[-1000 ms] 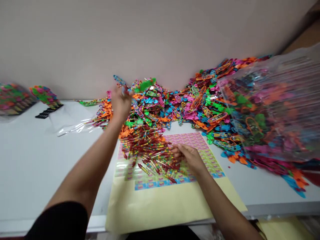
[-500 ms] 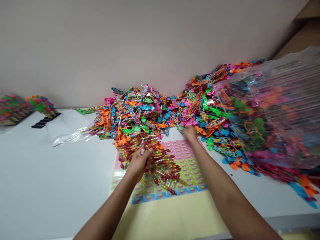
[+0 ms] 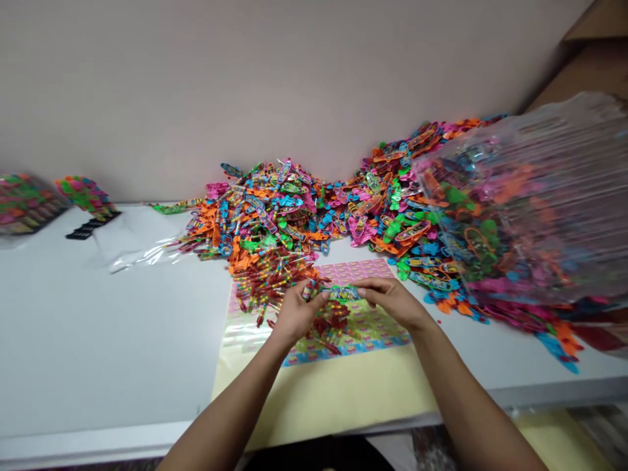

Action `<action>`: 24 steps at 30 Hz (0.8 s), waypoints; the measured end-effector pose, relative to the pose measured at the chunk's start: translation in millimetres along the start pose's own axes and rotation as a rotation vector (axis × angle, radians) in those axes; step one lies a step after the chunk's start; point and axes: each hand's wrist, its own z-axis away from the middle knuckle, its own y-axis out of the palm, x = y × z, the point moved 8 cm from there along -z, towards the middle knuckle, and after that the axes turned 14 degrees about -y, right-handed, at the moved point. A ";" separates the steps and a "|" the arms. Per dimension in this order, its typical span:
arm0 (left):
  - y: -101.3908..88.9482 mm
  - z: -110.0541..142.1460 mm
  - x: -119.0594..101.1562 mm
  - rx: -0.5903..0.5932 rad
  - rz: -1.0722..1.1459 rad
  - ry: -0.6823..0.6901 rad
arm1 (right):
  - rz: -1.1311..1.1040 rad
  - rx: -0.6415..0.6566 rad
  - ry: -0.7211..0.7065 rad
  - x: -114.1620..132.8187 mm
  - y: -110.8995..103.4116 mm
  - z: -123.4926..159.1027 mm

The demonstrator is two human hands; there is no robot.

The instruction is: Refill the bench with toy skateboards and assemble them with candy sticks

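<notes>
My left hand (image 3: pixel 298 313) is closed round a small tube (image 3: pixel 307 290) with coloured contents, its end standing up between the fingers. A green-rimmed toy skateboard (image 3: pixel 343 293) with a printed blue deck stretches between my hands. My right hand (image 3: pixel 395 302) pinches its right end, and its left end meets my left thumb. Below and behind them lies a heap of clear tubes with red ends and coloured beads (image 3: pixel 267 278), on a printed sticker sheet (image 3: pixel 377 324) in pink, yellow and blue.
A large pile of bright toy skateboards (image 3: pixel 265 209) runs along the wall. At the right, a clear plastic bag (image 3: pixel 549 196) holds more of them. Finished-looking toy sets in black holders (image 3: pixel 87 227) and a clear sheet (image 3: pixel 142 252) are at the left on the white table (image 3: pixel 122 340).
My right hand has come back from the pile with a green toy skateboard and met my left hand over the sticker sheet. My left hand has shifted right, still holding the tube.
</notes>
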 end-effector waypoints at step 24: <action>-24.6 41.5 5.3 0.043 0.052 0.003 | -0.442 -0.281 0.069 24.3 78.3 18.8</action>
